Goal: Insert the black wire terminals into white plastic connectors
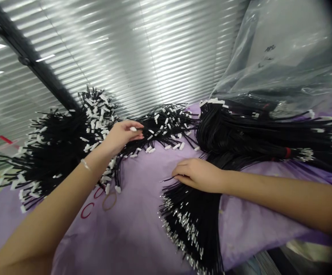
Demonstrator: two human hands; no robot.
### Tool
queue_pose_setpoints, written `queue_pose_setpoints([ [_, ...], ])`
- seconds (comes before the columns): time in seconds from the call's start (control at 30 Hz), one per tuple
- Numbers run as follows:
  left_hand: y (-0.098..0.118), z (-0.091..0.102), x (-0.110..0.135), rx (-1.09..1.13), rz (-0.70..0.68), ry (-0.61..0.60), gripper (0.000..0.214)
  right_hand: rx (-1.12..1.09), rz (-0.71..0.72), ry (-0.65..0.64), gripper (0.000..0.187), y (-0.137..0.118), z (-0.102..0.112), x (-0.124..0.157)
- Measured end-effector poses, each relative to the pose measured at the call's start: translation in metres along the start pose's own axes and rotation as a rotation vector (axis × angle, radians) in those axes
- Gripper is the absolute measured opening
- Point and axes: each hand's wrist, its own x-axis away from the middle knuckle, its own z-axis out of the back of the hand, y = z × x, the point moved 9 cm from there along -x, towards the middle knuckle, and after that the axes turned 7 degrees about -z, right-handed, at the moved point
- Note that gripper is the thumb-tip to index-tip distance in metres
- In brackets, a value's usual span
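My left hand [123, 134] reaches into a heap of black wires with white plastic connectors [65, 141], and its fingers pinch one white connector [132, 129]. My right hand [196, 173] rests curled on a bundle of black wires with bare metal terminals [189, 217], with a single black wire [167, 178] pinched at its fingertips. A second fan of connector-tipped wires [166, 124] lies just beyond my left hand.
A purple cloth [131, 229] covers the work surface. Several rubber bands [97, 200] lie on it near my left forearm. A thick bundle of black wires [254, 137] tied with a red band lies at right, under a clear plastic bag [283, 57]. Ribbed metal rollers [126, 49] run behind.
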Motion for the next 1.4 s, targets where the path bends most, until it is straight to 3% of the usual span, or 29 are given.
queue_pose_setpoints([
  [0.03, 0.0, -0.007, 0.015, 0.086, 0.033, -0.014, 0.028, -0.006, 0.004, 0.002, 0.022, 0.0, 0.0, 0.0],
  [0.13, -0.011, -0.044, 0.066, 0.604, 0.341, -0.116, 0.028, -0.029, 0.011, 0.004, 0.022, 0.0, 0.001, 0.001],
  [0.2, -0.012, -0.065, 0.093, 0.827, 0.512, -0.147, 0.028, -0.049, 0.021, -0.001, 0.022, -0.001, 0.002, 0.002],
  [0.3, -0.009, -0.086, 0.114, 0.981, 0.647, -0.172, 0.028, -0.077, 0.035, -0.018, 0.023, -0.002, 0.002, 0.002],
  [0.43, -0.016, -0.094, 0.117, 0.978, 0.646, -0.14, 0.029, -0.082, 0.076, 0.031, 0.023, -0.006, 0.009, 0.002],
  [0.53, -0.021, -0.083, 0.108, 0.792, 0.462, -0.119, 0.044, -0.081, 0.096, 0.081, 0.022, -0.008, 0.015, 0.004],
  [0.6, -0.012, -0.062, 0.098, 0.486, 0.17, -0.063, 0.043, -0.097, 0.107, 0.095, 0.02, -0.01, 0.017, 0.006],
  [0.7, 0.024, -0.027, 0.101, -0.055, -0.315, 0.159, 0.03, -0.125, 0.127, 0.121, 0.017, -0.011, 0.021, 0.009],
  [0.73, 0.034, -0.02, 0.105, -0.154, -0.406, 0.231, 0.028, -0.13, 0.13, 0.126, 0.018, -0.012, 0.022, 0.01],
  [0.8, 0.041, -0.011, 0.11, -0.135, -0.446, 0.328, 0.029, -0.136, 0.135, 0.131, 0.018, -0.013, 0.023, 0.01],
  [0.9, 0.016, -0.011, 0.101, 0.305, -0.194, 0.335, 0.036, -0.148, 0.148, 0.126, 0.018, -0.016, 0.025, 0.011],
  [1.0, -0.024, -0.041, 0.094, 0.786, 0.258, 0.212, 0.021, -0.15, 0.152, 0.118, 0.018, -0.018, 0.027, 0.01],
  [1.1, -0.044, -0.063, 0.099, 0.963, 0.531, 0.16, 0.011, -0.134, 0.142, 0.123, 0.017, -0.019, 0.029, 0.009],
  [1.27, -0.042, -0.086, 0.109, 1.048, 0.607, 0.043, 0.015, -0.128, 0.157, 0.149, 0.017, -0.022, 0.032, 0.009],
  [1.4, -0.037, -0.089, 0.111, 1.02, 0.515, 0.024, 0.019, -0.1, 0.145, 0.141, 0.014, -0.019, 0.026, 0.012],
])
